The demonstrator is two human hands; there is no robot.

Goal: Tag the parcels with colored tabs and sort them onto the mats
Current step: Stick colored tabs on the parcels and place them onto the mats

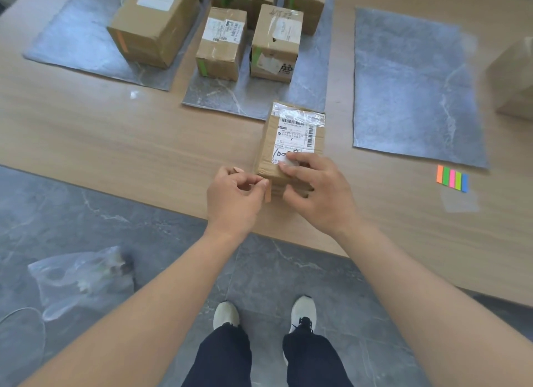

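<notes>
A small cardboard parcel (294, 132) with a white shipping label stands near the table's front edge. My right hand (314, 193) rests on its near top edge, fingers over the label and thumb against the front face. My left hand (233, 199) pinches an orange tab (267, 191) between thumb and forefinger, right at the parcel's near left corner. A pad of colored tabs (452, 177) lies on the table to the right. The left mat (78, 43) holds one big parcel (153, 26) with an orange tab. The middle mat (253, 95) carries several parcels with green tabs. The right mat (412, 89) is bare.
Another cardboard box (516, 78) sits at the table's right edge. A clear plastic bag (83, 277) lies on the grey tiled floor at the left. My two feet in white shoes stand below the table's front edge (173, 205).
</notes>
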